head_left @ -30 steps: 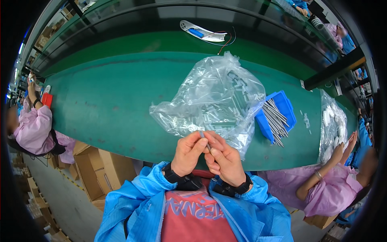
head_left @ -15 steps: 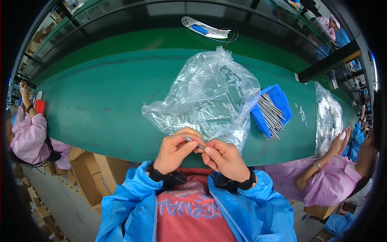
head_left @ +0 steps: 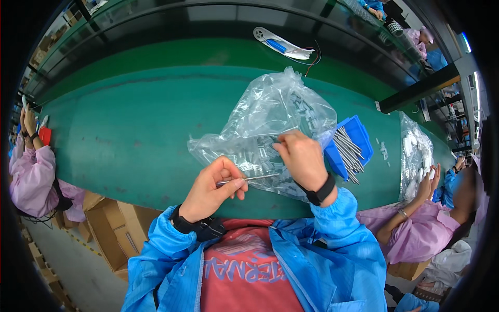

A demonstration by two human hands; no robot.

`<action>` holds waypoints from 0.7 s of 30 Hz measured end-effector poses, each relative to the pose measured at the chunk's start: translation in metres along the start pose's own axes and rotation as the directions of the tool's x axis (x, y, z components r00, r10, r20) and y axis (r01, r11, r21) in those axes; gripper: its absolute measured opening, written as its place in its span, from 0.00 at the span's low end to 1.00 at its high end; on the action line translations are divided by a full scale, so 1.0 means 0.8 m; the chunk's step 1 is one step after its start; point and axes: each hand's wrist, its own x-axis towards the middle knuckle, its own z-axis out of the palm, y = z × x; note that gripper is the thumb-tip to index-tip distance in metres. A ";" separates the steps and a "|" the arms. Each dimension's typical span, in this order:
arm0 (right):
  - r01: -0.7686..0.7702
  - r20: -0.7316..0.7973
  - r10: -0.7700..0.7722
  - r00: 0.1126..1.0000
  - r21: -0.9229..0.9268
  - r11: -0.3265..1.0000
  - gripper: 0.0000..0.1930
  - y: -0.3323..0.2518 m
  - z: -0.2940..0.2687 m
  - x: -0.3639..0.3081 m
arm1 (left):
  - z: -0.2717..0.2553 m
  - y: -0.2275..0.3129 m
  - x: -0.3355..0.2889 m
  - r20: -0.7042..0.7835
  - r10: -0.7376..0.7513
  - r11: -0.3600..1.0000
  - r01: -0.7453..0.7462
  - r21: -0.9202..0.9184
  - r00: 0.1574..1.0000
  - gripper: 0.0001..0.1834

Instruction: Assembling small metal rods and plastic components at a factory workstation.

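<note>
My left hand (head_left: 208,190) pinches a thin metal rod (head_left: 264,177) between thumb and fingers. The rod lies nearly level, and its ridged end points right, over the near edge of a clear plastic bag (head_left: 247,117). Small translucent tube-like pieces (head_left: 266,162) lie in and on that bag. Over them is my right hand (head_left: 305,162), its fingers bent inward and thumb close to the fingertips. Whether a piece is between those fingertips is too small to tell. Right of the bag, a blue bin (head_left: 366,136) holds several similar metal rods (head_left: 347,151).
A white curved shell (head_left: 283,44) with a blue part and loose wires lies at the back. On the right are a few loose clear pieces (head_left: 383,151) and another bag (head_left: 410,140) of white parts, beside a person in pink (head_left: 416,229). Cardboard boxes (head_left: 112,229) stand below the left edge.
My hands were together on the rod; now they are apart. The right hand has let go and moved up over the bag. The left keeps the rod, its ridged end now showing.
</note>
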 end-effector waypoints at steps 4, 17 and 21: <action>0.029 0.086 -0.018 0.996 -0.135 0.990 0.07 0.000 0.020 0.005 | 0.003 -0.004 -0.003 -0.003 0.004 1.000 -0.004 0.007 1.000 0.11; -0.171 0.026 0.241 0.970 0.776 0.607 0.08 -0.005 -0.039 -0.039 | 0.033 -0.015 -0.006 -0.068 0.046 0.995 -0.052 -0.084 0.997 0.13; -0.129 0.035 0.336 0.941 0.956 0.264 0.08 0.004 -0.045 -0.081 | 0.056 -0.015 -0.001 -0.013 0.044 0.991 -0.045 -0.126 0.999 0.13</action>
